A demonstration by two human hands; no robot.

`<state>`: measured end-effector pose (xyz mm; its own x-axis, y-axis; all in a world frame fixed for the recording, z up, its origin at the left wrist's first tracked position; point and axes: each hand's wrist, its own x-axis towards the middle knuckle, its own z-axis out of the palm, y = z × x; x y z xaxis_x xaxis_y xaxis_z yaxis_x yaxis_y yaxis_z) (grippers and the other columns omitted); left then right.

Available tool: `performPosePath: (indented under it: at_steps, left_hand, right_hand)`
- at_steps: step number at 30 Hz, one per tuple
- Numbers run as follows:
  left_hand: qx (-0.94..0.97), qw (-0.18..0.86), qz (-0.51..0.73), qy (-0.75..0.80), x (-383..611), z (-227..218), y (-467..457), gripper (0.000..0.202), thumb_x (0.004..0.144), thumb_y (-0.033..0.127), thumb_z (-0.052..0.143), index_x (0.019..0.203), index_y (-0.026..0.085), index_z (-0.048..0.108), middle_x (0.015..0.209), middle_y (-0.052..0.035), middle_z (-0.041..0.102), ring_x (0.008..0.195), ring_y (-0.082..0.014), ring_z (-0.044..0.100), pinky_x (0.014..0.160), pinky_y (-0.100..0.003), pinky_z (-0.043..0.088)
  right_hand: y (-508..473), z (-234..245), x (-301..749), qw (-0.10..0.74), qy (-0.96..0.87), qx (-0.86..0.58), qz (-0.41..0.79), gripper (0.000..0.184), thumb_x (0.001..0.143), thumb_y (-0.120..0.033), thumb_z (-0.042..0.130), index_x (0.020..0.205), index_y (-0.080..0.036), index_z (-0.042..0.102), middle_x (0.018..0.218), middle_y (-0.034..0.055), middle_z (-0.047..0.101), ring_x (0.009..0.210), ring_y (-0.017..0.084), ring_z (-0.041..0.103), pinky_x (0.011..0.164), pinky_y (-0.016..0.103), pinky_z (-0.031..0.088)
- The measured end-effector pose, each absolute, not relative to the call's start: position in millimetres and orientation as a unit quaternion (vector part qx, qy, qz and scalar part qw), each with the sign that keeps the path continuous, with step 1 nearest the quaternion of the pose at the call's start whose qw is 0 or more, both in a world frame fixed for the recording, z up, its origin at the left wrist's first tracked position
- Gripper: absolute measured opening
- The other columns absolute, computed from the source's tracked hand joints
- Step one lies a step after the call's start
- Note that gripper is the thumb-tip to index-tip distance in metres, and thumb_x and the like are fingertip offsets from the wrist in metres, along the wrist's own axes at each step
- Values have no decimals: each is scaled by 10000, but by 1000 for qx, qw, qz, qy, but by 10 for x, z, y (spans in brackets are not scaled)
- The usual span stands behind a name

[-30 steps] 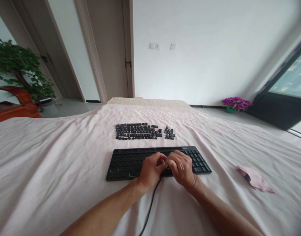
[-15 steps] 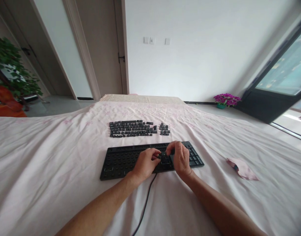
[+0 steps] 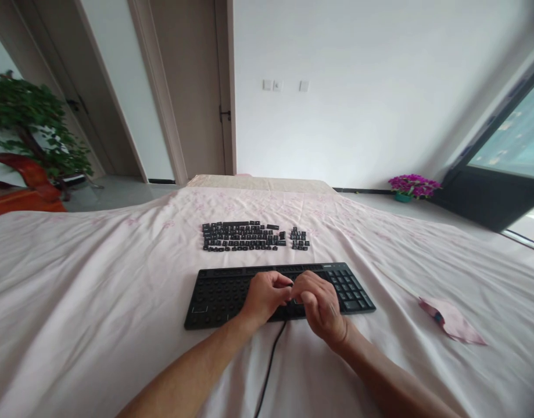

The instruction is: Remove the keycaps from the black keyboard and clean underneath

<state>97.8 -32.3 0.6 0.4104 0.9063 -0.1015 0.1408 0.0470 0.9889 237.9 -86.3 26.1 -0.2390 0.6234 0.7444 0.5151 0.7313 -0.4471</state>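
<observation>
A black keyboard (image 3: 218, 293) lies on the pink sheet with most of its keycaps off; only the number pad at its right end still has caps. My left hand (image 3: 264, 296) and my right hand (image 3: 321, 302) meet over the middle-right of the keyboard, fingers curled and pinched together on something small that I cannot make out. Rows of loose black keycaps (image 3: 243, 236) are laid out on the sheet just beyond the keyboard, with a smaller group of keycaps (image 3: 300, 238) to their right.
The keyboard's black cable (image 3: 269, 366) runs toward me between my forearms. A small pink cloth pouch (image 3: 452, 319) lies on the sheet at right. Beyond the bed are a green potted plant (image 3: 27, 130), a door, and purple flowers (image 3: 412, 187) by the window.
My hands stay together over the keyboard, shifting slightly with small finger movements. The view swayed left and back as my head moved. The loose keycaps have not moved.
</observation>
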Motion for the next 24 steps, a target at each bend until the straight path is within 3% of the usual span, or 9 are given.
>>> performPosePath:
  at_steps: [3, 7, 11, 14, 24]
  left_hand:
    - [583, 596, 350, 428, 931, 30, -266, 283, 635, 279, 723, 858, 106, 699, 726, -53, 708, 588, -138, 623, 538, -233, 491]
    - [609, 538, 400, 423, 768, 88, -125, 239, 682, 250, 689, 891, 135, 671, 711, -25, 676, 605, -126, 611, 566, -231, 483]
    - [602, 531, 444, 397, 601, 160, -8, 363, 698, 272, 719, 1004, 164, 555, 691, 19, 642, 597, -114, 599, 569, -218, 464]
    - [616, 505, 466, 386, 504, 213, 34, 399, 719, 320, 731, 1019, 178, 510, 705, 24, 641, 615, -111, 597, 582, -212, 451]
    - [671, 457, 442, 380, 213, 253, 247, 208, 790, 287, 650, 949, 184, 563, 768, -4, 675, 695, -138, 649, 669, -244, 503]
  right_hand:
    - [-815, 333, 2443, 484, -809, -334, 8, 302, 983, -256, 329, 796, -197, 560, 680, 33, 574, 630, 160, 505, 636, 311, 399]
    - [-623, 477, 2475, 450, -777, -441, -6, 290, 981, -247, 366, 805, -203, 592, 726, 34, 616, 681, 160, 557, 691, 301, 427]
    - [-384, 569, 2381, 352, -776, -521, 49, 209, 927, -348, 525, 833, -221, 661, 798, 23, 672, 734, 163, 611, 676, 265, 440]
    - [-252, 593, 2292, 322, -774, -537, 94, 126, 852, -331, 622, 857, -233, 700, 777, 2, 689, 704, 157, 618, 640, 246, 426]
    - [274, 615, 2133, 300, -757, -537, 219, 117, 745, -294, 673, 787, -200, 729, 683, -29, 680, 644, 127, 589, 588, 222, 385]
